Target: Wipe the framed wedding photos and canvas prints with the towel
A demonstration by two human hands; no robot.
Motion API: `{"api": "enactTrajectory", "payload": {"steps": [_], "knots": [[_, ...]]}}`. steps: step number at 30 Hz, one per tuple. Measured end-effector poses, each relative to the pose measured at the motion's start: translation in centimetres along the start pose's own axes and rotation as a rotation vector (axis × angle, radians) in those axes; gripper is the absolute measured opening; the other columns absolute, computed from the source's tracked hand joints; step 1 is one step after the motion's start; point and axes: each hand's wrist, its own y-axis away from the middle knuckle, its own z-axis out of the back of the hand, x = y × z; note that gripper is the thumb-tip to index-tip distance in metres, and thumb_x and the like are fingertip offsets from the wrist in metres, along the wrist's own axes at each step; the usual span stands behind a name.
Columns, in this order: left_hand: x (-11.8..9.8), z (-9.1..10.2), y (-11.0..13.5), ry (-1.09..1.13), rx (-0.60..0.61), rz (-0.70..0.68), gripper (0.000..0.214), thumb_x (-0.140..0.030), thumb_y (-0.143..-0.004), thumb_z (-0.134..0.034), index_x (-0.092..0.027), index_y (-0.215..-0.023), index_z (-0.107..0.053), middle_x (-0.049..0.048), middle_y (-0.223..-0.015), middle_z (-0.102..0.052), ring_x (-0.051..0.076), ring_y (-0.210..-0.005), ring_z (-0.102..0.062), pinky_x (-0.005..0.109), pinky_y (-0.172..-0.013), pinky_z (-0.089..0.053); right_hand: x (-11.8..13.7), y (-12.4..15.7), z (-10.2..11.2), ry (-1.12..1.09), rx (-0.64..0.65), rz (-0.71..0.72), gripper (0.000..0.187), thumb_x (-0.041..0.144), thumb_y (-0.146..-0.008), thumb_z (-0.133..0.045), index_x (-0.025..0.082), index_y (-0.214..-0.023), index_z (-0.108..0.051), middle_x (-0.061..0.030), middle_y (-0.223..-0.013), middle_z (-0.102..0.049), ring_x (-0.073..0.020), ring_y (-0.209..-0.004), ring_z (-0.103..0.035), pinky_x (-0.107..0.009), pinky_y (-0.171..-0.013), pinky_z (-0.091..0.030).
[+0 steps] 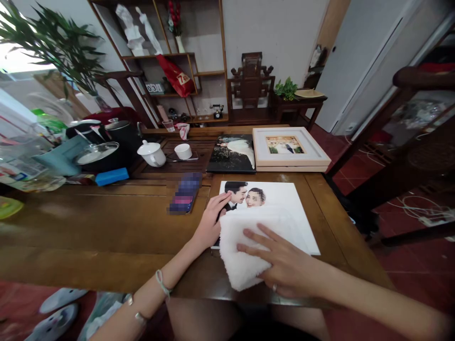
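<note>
A white photo album (284, 199) with a couple's portrait on its cover lies flat on the wooden table (106, 222) in front of me. A fluffy white cloth (245, 232) rests on the album's near half. My right hand (280, 263) lies flat on the cloth with its fingers spread. My left hand (210, 222) presses on the album's left edge, fingers stretched out toward the portrait.
A phone (185, 193) lies just left of the album. Behind are a dark photo book (232, 154), a white framed photo (289, 148), a teapot (152, 154), a cup (183, 151), pots (97, 154) and a blue sponge (111, 176). Chairs and shelves stand around.
</note>
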Motion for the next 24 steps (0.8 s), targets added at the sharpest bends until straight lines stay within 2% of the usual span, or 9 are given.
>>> {"api": "enactTrajectory", "payload": {"steps": [4,7,10,12,14,17,20,22,24], "knots": [[-0.1,-0.1,0.0,-0.016,-0.018,0.011,0.042,-0.017,-0.094,-0.039,-0.022,-0.133,-0.053,0.0092,-0.138,-0.053,0.023,-0.131,-0.043,0.048,-0.112,-0.033,-4.4,-0.1,1.8,-0.010,-0.053,-0.138,0.043,0.009,-0.071,-0.055,0.024,-0.110,-0.069,-0.0094,-0.142,-0.049,-0.0254,-0.136,-0.037,-0.053,-0.113,-0.026],[-0.1,-0.2,0.0,-0.033,-0.034,0.028,0.041,-0.016,-0.094,-0.037,-0.022,-0.131,-0.054,0.0079,-0.138,-0.054,0.022,-0.130,-0.043,0.048,-0.112,-0.032,-8.4,-0.6,2.7,0.136,-0.154,-0.347,0.047,0.009,-0.075,-0.052,0.021,-0.118,-0.065,-0.0131,-0.136,-0.054,-0.0280,-0.134,-0.039,-0.054,-0.109,-0.032],[-0.2,-0.3,0.0,-0.035,-0.030,0.029,0.041,-0.016,-0.094,-0.037,-0.023,-0.132,-0.054,0.0073,-0.138,-0.054,0.021,-0.130,-0.043,0.047,-0.112,-0.033,-10.0,-1.8,2.9,0.267,-0.138,-0.503,0.051,0.009,-0.078,-0.050,0.020,-0.127,-0.059,-0.0137,-0.139,-0.051,-0.0321,-0.136,-0.036,-0.057,-0.107,-0.033],[-0.2,-0.3,0.0,-0.032,-0.032,0.030,0.041,-0.016,-0.095,-0.037,-0.021,-0.131,-0.054,0.0082,-0.138,-0.054,0.021,-0.130,-0.043,0.047,-0.112,-0.033,-8.9,-2.6,2.5,0.316,-0.070,-0.531,0.053,0.008,-0.077,-0.053,0.021,-0.128,-0.059,-0.0125,-0.147,-0.043,-0.0371,-0.137,-0.032,-0.061,-0.106,-0.031],[-0.1,-0.3,-0.1,-0.028,-0.031,0.027,0.040,-0.017,-0.095,-0.037,-0.020,-0.132,-0.054,0.0091,-0.138,-0.053,0.022,-0.130,-0.043,0.047,-0.112,-0.032,-6.2,-3.2,1.8,0.331,0.012,-0.481,0.051,0.009,-0.076,-0.057,0.022,-0.124,-0.062,-0.0122,-0.151,-0.036,-0.0423,-0.136,-0.030,-0.064,-0.104,-0.031],[-0.1,-0.2,-0.1,-0.016,-0.022,0.018,0.041,-0.017,-0.095,-0.038,-0.021,-0.132,-0.054,0.0091,-0.139,-0.052,0.022,-0.131,-0.043,0.047,-0.113,-0.031,-0.6,-3.2,0.3,0.302,0.059,-0.293,0.025,0.018,-0.081,-0.059,0.018,-0.101,-0.073,-0.0171,-0.149,-0.038,-0.0483,-0.132,-0.034,-0.067,-0.099,-0.034],[0.1,-0.1,-0.1,-0.003,-0.020,0.002,0.041,-0.018,-0.095,-0.039,-0.023,-0.133,-0.053,0.0092,-0.140,-0.052,0.023,-0.131,-0.042,0.047,-0.112,-0.033,3.4,-2.7,-0.6,0.257,0.026,-0.124,0.021,0.021,-0.087,-0.055,0.017,-0.086,-0.075,-0.0169,-0.148,-0.039,-0.0480,-0.130,-0.038,-0.066,-0.099,-0.035],[0.3,-0.1,0.0,0.002,-0.013,-0.015,0.041,-0.019,-0.095,-0.040,-0.023,-0.134,-0.052,0.0095,-0.140,-0.051,0.023,-0.131,-0.042,0.048,-0.111,-0.034,3.7,-2.5,-0.6,0.195,0.028,-0.101,0.019,0.023,-0.086,-0.056,0.020,-0.088,-0.075,-0.0131,-0.148,-0.041,-0.0457,-0.130,-0.038,-0.063,-0.100,-0.036],[0.4,-0.1,0.0,0.000,-0.012,-0.025,0.042,-0.018,-0.094,-0.040,-0.023,-0.134,-0.052,0.0095,-0.140,-0.052,0.023,-0.131,-0.043,0.048,-0.110,-0.034,2.0,-2.5,0.0,0.159,0.042,-0.163,0.021,0.022,-0.082,-0.059,0.022,-0.097,-0.074,-0.0102,-0.147,-0.042,-0.0423,-0.131,-0.038,-0.060,-0.102,-0.037]]}}
